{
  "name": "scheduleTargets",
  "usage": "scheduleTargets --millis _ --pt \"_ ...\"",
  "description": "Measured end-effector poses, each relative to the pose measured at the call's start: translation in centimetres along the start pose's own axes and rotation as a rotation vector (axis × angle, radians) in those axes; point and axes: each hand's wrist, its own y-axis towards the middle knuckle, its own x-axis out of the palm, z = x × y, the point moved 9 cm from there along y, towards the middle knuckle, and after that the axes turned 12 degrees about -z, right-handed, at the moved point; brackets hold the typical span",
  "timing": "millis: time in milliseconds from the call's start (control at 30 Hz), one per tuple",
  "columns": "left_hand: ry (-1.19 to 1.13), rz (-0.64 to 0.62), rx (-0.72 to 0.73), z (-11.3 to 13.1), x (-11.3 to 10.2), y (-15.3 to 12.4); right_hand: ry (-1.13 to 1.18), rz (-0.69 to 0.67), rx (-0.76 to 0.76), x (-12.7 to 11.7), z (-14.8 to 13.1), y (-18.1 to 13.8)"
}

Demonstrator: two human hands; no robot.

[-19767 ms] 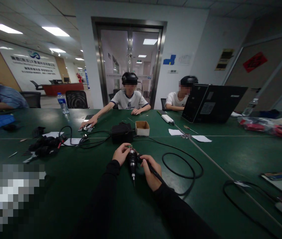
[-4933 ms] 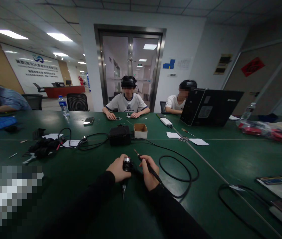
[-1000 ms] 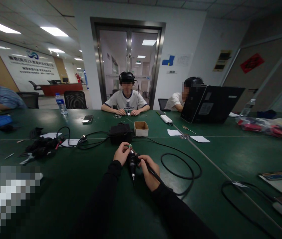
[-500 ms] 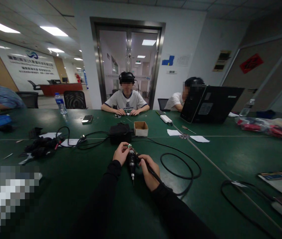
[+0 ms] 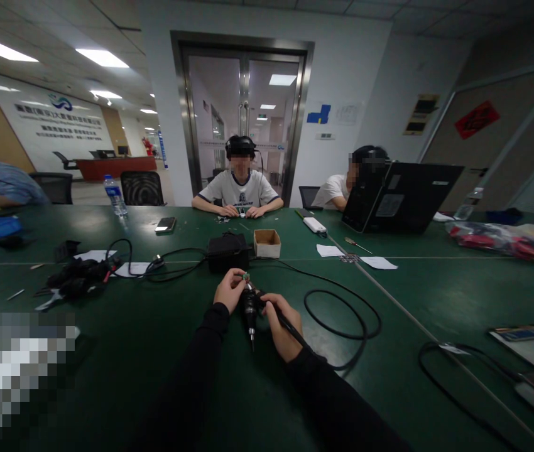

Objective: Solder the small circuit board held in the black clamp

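My left hand (image 5: 230, 290) is closed, pinching a small green circuit board (image 5: 246, 276) between thumb and fingertips. In my right hand (image 5: 286, 323) is a black soldering iron (image 5: 294, 331), held like a pen, with its cord trailing off behind the wrist. The iron's tip points toward the board; I cannot tell whether they touch. Between my hands, a thick black tool (image 5: 250, 306) with a slim metal tip lies pointing toward me. Its far end is close to the board and my left fingertips.
Beyond my hands are a black box (image 5: 227, 252) with cables and an open cardboard box (image 5: 267, 243). A looped black cord (image 5: 365, 323) lies to the right. Tangled black cables (image 5: 76, 276) are at left. Co-workers sit across the table, one behind a large black laptop (image 5: 401, 196).
The small circuit board has turned slightly in my left fingers and shows more green. Both hands are otherwise in nearly the same place.
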Motion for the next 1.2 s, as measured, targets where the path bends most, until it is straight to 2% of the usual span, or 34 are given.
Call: scheduleTargets --millis 200,467,767,1067,1200 --pt "-0.002 -0.006 0.017 -0.1 0.1 0.1 0.012 -0.007 -0.010 0.2 0.2 0.0" --pt "0.003 0.032 -0.040 -0.2 -0.2 -0.1 0.020 0.041 0.020 -0.3 0.5 0.0" --pt "0.073 0.018 -0.053 -0.6 -0.4 0.0 0.030 0.046 0.020 -0.4 0.2 0.0" --pt "0.285 0.065 -0.159 0.8 -0.7 -0.9 0.082 0.080 0.050 -0.8 0.8 0.0" --pt "0.334 0.070 -0.272 1.4 -1.2 -1.2 0.101 0.099 0.056 -0.9 1.3 -0.1"
